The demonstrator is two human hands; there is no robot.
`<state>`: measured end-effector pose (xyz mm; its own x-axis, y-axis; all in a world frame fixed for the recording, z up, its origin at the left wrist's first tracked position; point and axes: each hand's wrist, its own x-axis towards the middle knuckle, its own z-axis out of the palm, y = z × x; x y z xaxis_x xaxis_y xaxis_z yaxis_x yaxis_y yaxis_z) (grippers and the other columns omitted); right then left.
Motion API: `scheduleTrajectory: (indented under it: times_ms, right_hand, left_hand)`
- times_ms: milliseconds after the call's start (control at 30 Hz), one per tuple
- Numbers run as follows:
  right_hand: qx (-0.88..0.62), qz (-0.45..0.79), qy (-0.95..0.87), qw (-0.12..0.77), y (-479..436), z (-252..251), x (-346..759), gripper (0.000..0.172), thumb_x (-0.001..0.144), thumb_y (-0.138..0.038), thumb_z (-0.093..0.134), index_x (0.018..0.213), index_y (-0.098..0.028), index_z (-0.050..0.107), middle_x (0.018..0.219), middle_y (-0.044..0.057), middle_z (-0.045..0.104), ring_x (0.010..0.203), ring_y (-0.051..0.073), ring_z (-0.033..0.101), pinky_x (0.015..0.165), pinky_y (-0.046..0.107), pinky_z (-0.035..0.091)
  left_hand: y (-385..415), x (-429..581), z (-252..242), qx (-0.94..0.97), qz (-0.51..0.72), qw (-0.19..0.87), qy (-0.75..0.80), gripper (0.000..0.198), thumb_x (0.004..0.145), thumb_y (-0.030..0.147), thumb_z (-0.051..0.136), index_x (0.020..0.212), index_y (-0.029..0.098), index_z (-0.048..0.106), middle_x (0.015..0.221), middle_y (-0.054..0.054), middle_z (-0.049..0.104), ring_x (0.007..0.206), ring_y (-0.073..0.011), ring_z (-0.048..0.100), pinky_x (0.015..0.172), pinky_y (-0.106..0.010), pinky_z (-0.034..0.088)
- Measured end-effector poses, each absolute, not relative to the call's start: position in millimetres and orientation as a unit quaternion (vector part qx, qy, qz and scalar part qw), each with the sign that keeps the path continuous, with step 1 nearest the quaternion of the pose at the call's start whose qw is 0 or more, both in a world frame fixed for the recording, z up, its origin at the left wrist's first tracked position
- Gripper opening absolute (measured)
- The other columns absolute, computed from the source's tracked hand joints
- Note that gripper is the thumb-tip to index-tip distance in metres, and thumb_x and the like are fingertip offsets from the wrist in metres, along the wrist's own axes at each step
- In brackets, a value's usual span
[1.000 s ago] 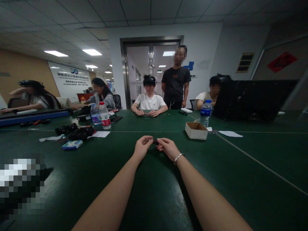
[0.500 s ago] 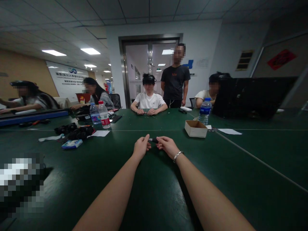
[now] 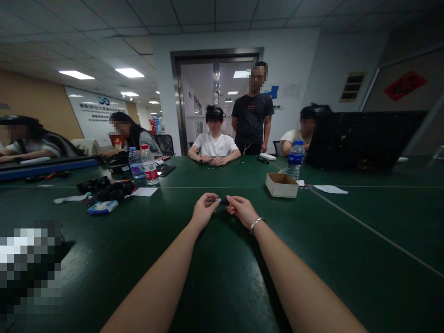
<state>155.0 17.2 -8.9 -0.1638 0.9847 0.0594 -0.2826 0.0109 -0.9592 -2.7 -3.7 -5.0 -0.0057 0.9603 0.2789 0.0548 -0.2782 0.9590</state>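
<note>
Between my two hands, just above the green table, is a small slim tool with a black grip and a silver end (image 3: 224, 201); its exact kind is too small to make out. My right hand (image 3: 242, 210), with a silver bangle at the wrist, pinches the black grip between thumb and fingers. The fingertips of my left hand (image 3: 204, 208) are closed at the silver end. Part of that end is hidden behind the left fingers.
An open white box (image 3: 281, 189) and a blue-capped bottle (image 3: 296, 159) stand to the right, before a large black monitor (image 3: 360, 141). Leftward are a red-capped bottle (image 3: 149, 165), black gear (image 3: 116, 190) and a blue-white packet (image 3: 102, 207). Several people sit or stand around the table (image 3: 312, 259).
My left thumb has come down and the left fingers have closed in around the silver end. My right hand has hardly moved.
</note>
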Motion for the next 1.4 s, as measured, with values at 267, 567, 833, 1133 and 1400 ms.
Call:
scheduleTrajectory:
  times_ms: [267,567,833,1133,1400]
  right_hand:
    - [-0.386,0.585,-0.480,0.527,17.5,-9.5,154.3,0.030,0.067,-0.032,0.076,0.080,-0.009,0.062,0.059,0.004,0.059,0.050,0.009,0.054,0.043,0.016,0.043]
    - [-0.378,0.586,-0.487,0.527,18.9,-12.2,155.2,0.027,0.067,-0.028,0.075,0.082,-0.009,0.063,0.061,0.005,0.060,0.052,0.009,0.055,0.044,0.016,0.044]
    - [-0.373,0.590,-0.484,0.528,17.2,-10.7,155.2,0.027,0.068,-0.027,0.075,0.083,-0.009,0.062,0.063,0.005,0.061,0.053,0.009,0.055,0.045,0.016,0.045]
    - [-0.376,0.588,-0.486,0.525,21.2,-15.1,156.5,0.026,0.070,-0.026,0.074,0.086,-0.009,0.062,0.063,0.005,0.061,0.053,0.009,0.056,0.046,0.016,0.045]
    - [-0.372,0.590,-0.478,0.535,17.1,-11.4,154.6,0.024,0.068,-0.024,0.074,0.082,-0.009,0.062,0.060,0.003,0.060,0.051,0.008,0.054,0.044,0.014,0.043]
  left_hand:
    - [0.8,0.9,-8.6,0.537,0.526,0.409,0.518,0.037,0.075,0.044,0.058,0.097,0.014,0.055,0.088,-0.009,0.062,0.067,-0.0135,0.060,0.051,-0.020,0.044]
    - [0.2,-1.5,-9.0,0.568,0.521,0.401,0.495,0.028,0.074,0.041,0.058,0.084,0.015,0.058,0.074,-0.004,0.059,0.064,-0.0114,0.055,0.050,-0.018,0.041]
    - [-1.9,-1.9,-7.1,0.575,0.515,0.404,0.491,0.020,0.077,0.030,0.056,0.090,0.015,0.058,0.084,-0.006,0.060,0.070,-0.0123,0.055,0.053,-0.019,0.043]
    - [2.4,-3.5,-12.6,0.580,0.510,0.408,0.488,0.022,0.078,0.030,0.056,0.093,0.015,0.058,0.087,-0.006,0.061,0.070,-0.0123,0.056,0.053,-0.020,0.043]
    - [0.7,-1.9,-10.5,0.577,0.510,0.407,0.491,0.020,0.078,0.031,0.057,0.091,0.015,0.058,0.083,-0.005,0.060,0.067,-0.0113,0.055,0.053,-0.019,0.042]
